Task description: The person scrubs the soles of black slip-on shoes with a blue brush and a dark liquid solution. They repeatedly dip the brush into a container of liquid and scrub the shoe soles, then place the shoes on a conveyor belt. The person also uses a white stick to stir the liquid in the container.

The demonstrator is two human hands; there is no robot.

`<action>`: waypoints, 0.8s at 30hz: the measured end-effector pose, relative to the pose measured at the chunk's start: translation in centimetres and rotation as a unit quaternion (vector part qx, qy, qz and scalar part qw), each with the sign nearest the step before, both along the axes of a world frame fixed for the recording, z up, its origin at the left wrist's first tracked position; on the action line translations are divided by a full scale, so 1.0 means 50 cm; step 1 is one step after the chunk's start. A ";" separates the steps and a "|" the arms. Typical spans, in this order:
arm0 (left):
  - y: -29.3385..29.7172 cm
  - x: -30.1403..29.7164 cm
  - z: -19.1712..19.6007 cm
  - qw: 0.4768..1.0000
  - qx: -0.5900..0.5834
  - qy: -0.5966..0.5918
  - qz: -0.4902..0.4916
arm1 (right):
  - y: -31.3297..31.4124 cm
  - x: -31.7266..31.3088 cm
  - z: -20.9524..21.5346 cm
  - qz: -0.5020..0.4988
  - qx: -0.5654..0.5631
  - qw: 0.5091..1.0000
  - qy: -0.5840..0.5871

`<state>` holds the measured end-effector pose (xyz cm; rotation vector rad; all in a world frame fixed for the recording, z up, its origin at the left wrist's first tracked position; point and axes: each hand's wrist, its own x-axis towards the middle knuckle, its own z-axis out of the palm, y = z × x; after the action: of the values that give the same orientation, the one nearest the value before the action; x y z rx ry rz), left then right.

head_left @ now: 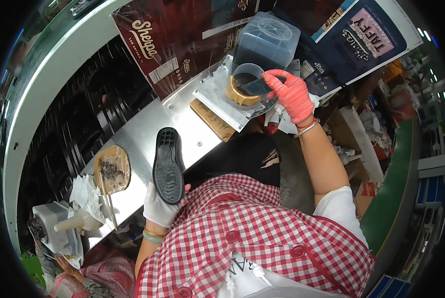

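Observation:
My left hand, in a white glove, holds a black shoe sole upright by its heel end, tread side facing up, over the metal bench. My right hand, in a red-orange glove, reaches out to the right and grips a dark brush whose end rests in a small clear cup of dark liquid. The cup sits inside a tan tape-like ring on a silvery sheet.
A clear plastic tub stands behind the cup. Dark printed cartons lie at the back. A brown stained pad, crumpled paper and a white squeeze bottle sit at the left. A conveyor of black slats runs beyond the bench.

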<state>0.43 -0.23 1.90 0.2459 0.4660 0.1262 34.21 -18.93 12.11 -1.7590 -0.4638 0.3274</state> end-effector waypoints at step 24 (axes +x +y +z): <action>-0.041 0.153 0.068 0.968 -0.085 -0.236 0.025 | 0.097 -0.290 0.033 0.118 0.153 0.966 0.170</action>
<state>8.07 -2.30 5.32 0.0296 0.0066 0.1879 19.72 -14.10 13.77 -1.3151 -0.4473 0.6785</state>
